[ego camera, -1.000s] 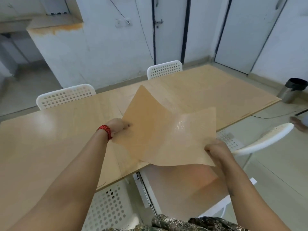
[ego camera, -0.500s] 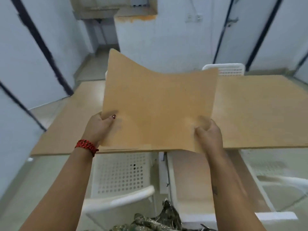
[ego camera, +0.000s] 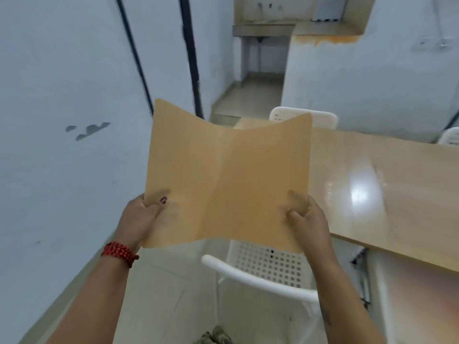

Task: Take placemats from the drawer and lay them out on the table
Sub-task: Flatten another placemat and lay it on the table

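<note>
A pale wooden table (ego camera: 397, 184) runs along the right, a white perforated chair (ego camera: 268, 266) tucked at its near end. Held up in the air before it — sagging down its middle — is a tan placemat (ego camera: 228, 175), clear of the tabletop. The left hand (ego camera: 141, 219) pinches its lower left edge, thumb on top; the right hand (ego camera: 308, 219) is clamped on the lower right edge. A red bracelet (ego camera: 119, 253) circles the left wrist.

Your table (ego camera: 397, 194) runs along the right side, a light wooden top with a bright glare patch on its glossy surface. You can make out faint pale sheets lying flat on it, close to the wood's own colour; the blur hides their edges.
</note>
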